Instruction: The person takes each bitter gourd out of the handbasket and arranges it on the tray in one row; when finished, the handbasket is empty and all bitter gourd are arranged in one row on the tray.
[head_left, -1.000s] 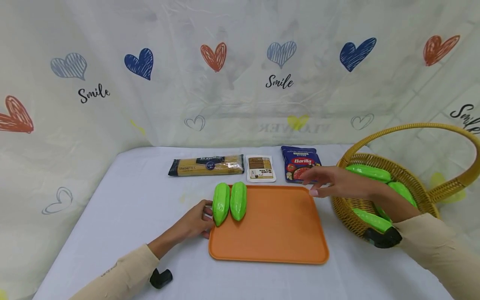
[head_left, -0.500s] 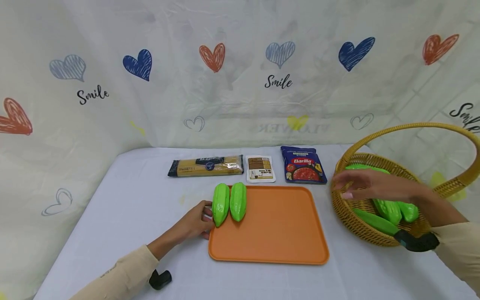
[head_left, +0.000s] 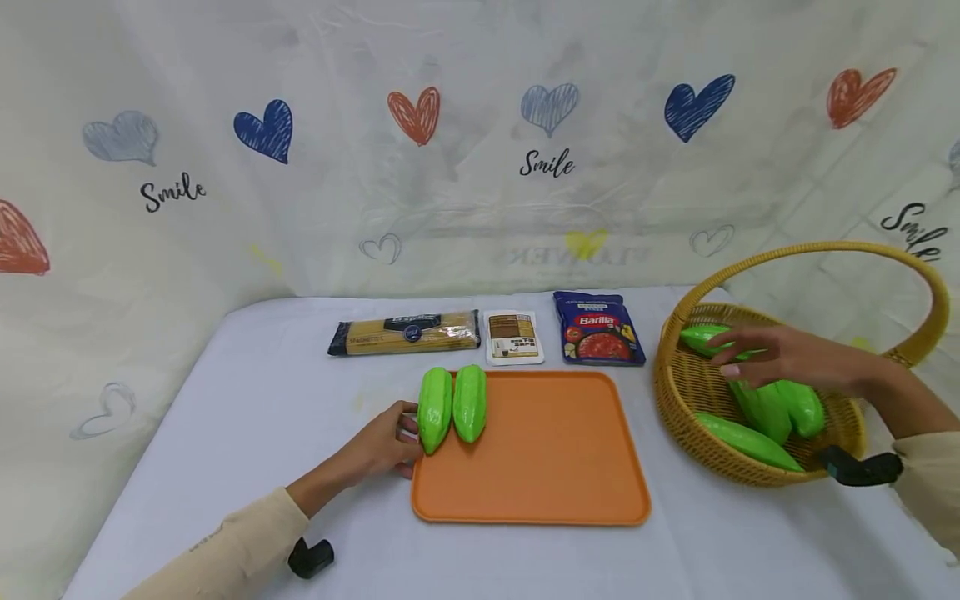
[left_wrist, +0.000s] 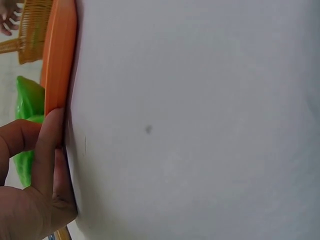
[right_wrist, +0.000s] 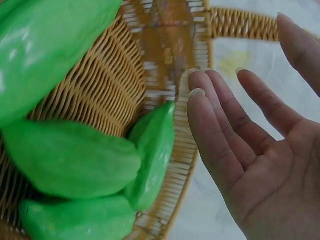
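Observation:
My left hand (head_left: 381,440) grips the left rim of an orange tray (head_left: 547,454), with thumb and fingers at its edge in the left wrist view. Two glossy, ridged green vegetables (head_left: 470,404) with pointed ends lie side by side on the tray's left part, the outer one close to my fingers. On the right, my right hand (head_left: 798,358) is held over a wicker basket (head_left: 678,400) with nothing in it. Its fingers are loosely spread, apart from the green vegetables (right_wrist: 75,159) inside, as the right wrist view shows. Several of these lie in the basket.
Behind the tray lie a spaghetti pack (head_left: 405,333), a small white-edged packet (head_left: 514,337) and a blue Barilla pouch (head_left: 598,329). The basket's tall handle (head_left: 817,247) arches up over it. A patterned curtain (head_left: 465,183) hangs behind the white-covered table (head_left: 247,400).
My right hand has moved right, from above the tray's far right corner to over the basket. My left hand stays at the tray's rim. The head view has shifted slightly.

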